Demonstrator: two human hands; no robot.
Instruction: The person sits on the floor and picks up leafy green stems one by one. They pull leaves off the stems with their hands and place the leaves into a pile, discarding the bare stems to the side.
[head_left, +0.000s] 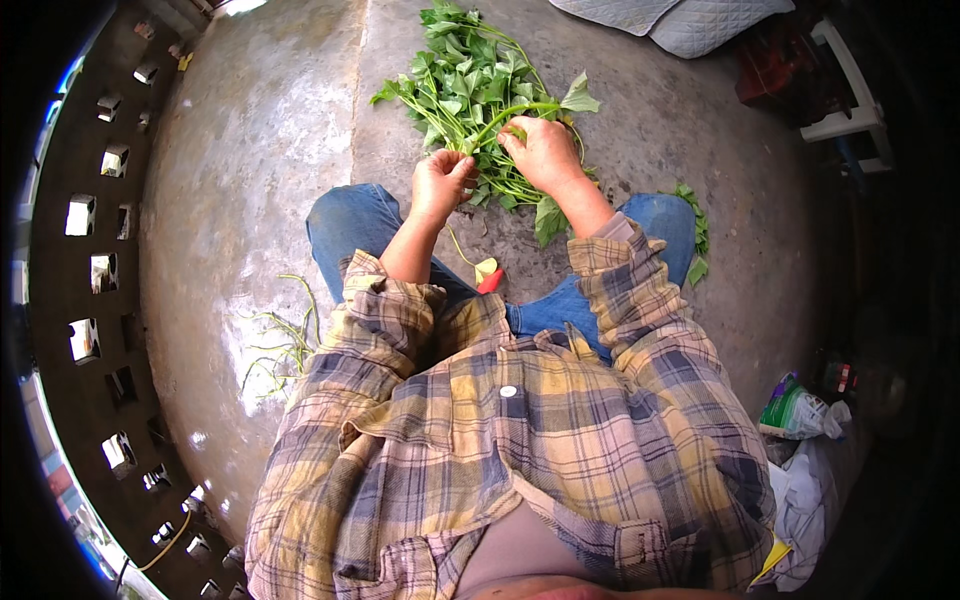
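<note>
My left hand (444, 182) pinches the lower end of a thick green vine stem (491, 124) between thumb and forefinger. The stem arches up to the right, and a single leaf (579, 96) shows at its far end. Close to that stem, my right hand (546, 154) has thumb and fingertips pinched together on a green piece of it; the exact contact is partly hidden by the fingers. Beneath and beyond both hands lies a heap of leafy green vines (480, 75), perhaps sweet potato greens, on the concrete floor (262, 135).
Stripped stems (289, 345) lie left of my leg. A few picked leaves (694, 217) rest beside my right knee. A yellowish leaf (486, 268) and a red object (491, 282) are between my legs. A pierced block wall (82, 285) borders the left; bags (799, 412) sit at the lower right.
</note>
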